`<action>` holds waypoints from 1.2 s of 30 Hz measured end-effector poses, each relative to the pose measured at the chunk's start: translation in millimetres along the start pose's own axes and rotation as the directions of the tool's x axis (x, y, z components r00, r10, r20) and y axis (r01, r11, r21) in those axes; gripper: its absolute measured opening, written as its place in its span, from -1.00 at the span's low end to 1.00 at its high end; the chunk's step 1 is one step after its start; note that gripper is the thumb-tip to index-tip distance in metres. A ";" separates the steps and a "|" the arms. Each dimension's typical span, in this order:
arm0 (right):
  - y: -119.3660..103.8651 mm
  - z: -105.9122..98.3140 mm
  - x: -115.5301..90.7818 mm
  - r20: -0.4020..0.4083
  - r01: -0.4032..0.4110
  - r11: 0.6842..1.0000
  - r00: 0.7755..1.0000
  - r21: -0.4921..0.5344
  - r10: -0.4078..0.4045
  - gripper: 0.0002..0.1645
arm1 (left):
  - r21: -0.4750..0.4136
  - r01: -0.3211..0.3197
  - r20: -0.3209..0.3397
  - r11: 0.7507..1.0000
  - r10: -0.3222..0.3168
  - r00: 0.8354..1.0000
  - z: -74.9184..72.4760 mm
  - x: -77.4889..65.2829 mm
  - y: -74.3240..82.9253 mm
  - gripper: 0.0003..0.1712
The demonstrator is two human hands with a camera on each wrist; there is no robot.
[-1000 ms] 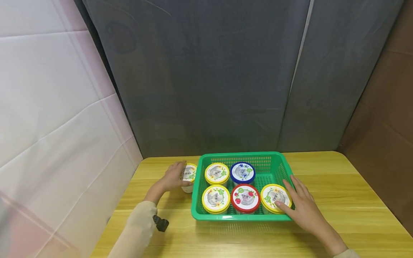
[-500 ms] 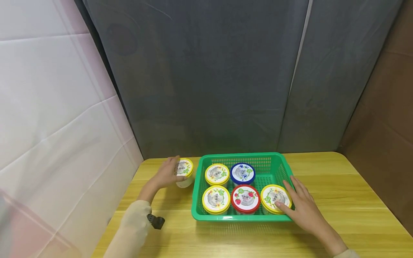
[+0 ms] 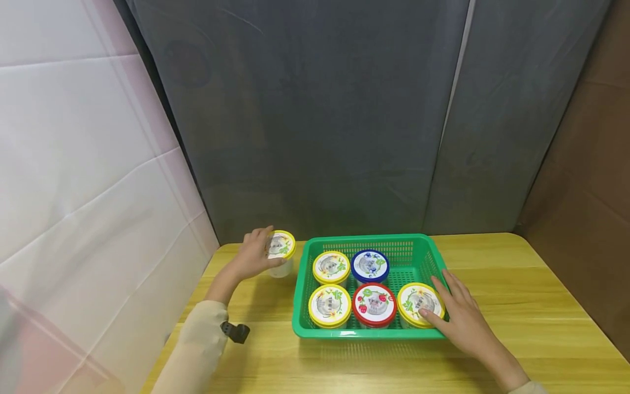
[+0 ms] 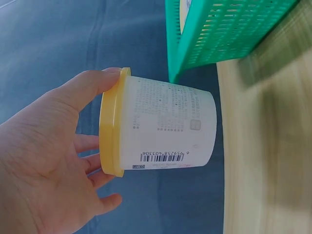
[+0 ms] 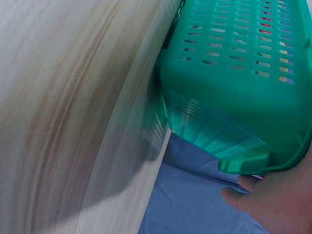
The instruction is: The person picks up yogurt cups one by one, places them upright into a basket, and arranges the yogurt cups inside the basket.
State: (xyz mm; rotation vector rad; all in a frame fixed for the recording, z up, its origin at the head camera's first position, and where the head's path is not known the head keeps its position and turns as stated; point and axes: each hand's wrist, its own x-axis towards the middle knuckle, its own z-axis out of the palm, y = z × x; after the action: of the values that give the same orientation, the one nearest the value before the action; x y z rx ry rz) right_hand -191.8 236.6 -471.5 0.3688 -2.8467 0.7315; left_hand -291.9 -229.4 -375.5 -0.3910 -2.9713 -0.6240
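At the basket's left, my left hand [image 3: 252,254] grips a yellow-lidded plastic tub [image 3: 281,246] by its lid, thumb on one side and fingers on the other. The left wrist view shows the tub's pale wall [image 4: 165,122] with a printed barcode. My right hand [image 3: 462,317] rests on the right rim of the green plastic basket [image 3: 364,332], fingers extended along it. Its thumb reaches over a yellow-lidded tub [image 3: 418,301] in the front right corner. Also in the basket are a red-lidded tub [image 3: 374,303], a blue-lidded tub [image 3: 370,264] and two more yellow-lidded ones at the left.
A wooden table [image 3: 275,361] carries the basket. Dark grey cloth [image 3: 315,120] hangs right behind the table's back edge. A pale sheet [image 3: 88,180] closes the left side and a brown panel [image 3: 585,180] the right.
My left hand has moved the yellow-lidded tub left and then farther back, away from the basket's left wall. The right hand and the basket stay where they were.
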 end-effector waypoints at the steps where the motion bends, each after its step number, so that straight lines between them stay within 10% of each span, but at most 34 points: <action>1: 0.0 -0.2 0.2 -0.001 0.000 1.000 1.000 0.001 0.000 0.00 | 0.003 0.001 0.000 1.000 -0.001 1.000 -0.6 0.2 0.6 0.10; 36: -0.9 -1.4 1.0 -0.007 0.003 1.000 1.000 0.013 -0.003 0.00 | -0.012 -0.032 -0.037 0.999 0.031 0.999 -15.1 13.9 38.0 0.13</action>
State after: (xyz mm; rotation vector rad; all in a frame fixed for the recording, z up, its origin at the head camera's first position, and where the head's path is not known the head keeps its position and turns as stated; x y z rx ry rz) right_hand -192.4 236.4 -469.7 0.3715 -2.8357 0.7497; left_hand -294.8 -198.7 -345.2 -0.4217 -2.9218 -0.6404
